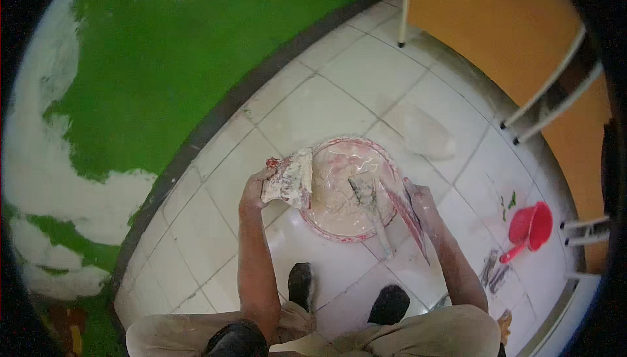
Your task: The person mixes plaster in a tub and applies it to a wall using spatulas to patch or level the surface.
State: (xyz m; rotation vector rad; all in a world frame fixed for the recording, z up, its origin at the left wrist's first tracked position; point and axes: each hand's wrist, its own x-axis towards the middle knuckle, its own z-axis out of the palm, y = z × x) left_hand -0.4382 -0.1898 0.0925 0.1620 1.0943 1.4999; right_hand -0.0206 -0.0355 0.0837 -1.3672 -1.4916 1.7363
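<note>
A round red-rimmed basin (pixel 318 228) on the floor holds wet, creamy white plaster (pixel 336 203). Resting in it is a plaster-smeared putty knife (pixel 367 199), its handle leaning over the near rim. At the basin's left edge, my left hand (pixel 255 187) is closed on a flat spreader (pixel 289 179) thickly coated with plaster, red showing at its corner. On the other side my right hand (pixel 418 201) grips a thin reddish plate (pixel 406 217), seen nearly edge-on and reaching over the right rim. Most of the fingers on that hand are hidden.
A green wall (pixel 150 83) with white plaster patches rises at the left, with a dark skirting (pixel 215 112). Right of the basin, a red dipper (pixel 530 226) lies on the tiles near grey scraps (pixel 493 272). Metal furniture legs (pixel 542 96) stand at the far right.
</note>
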